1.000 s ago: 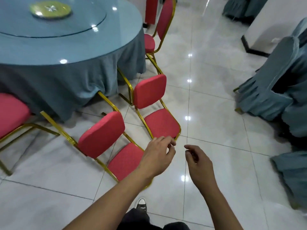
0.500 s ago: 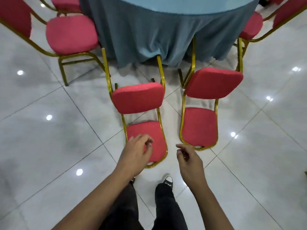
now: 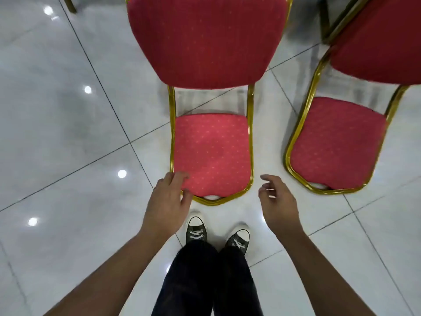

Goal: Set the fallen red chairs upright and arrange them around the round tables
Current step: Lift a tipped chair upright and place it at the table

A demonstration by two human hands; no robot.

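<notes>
A glossy pale grey tiled floor (image 3: pixel 68 137) with thin dark grout lines carries everything here, ceiling lights glinting off it in small white spots. On it lies a fallen red padded chair with a gold metal frame (image 3: pixel 211 153), and just beside it to the right a second fallen red gold-framed chair (image 3: pixel 337 142). A pair of black-and-white lace-up sneakers (image 3: pixel 216 232) stands on the tiles just short of the first chair.

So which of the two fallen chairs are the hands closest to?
The middle chair, straight ahead of the feet. The left hand touches its backrest's corner and the right hand hovers beside it; the other chair lies farther right.
</notes>
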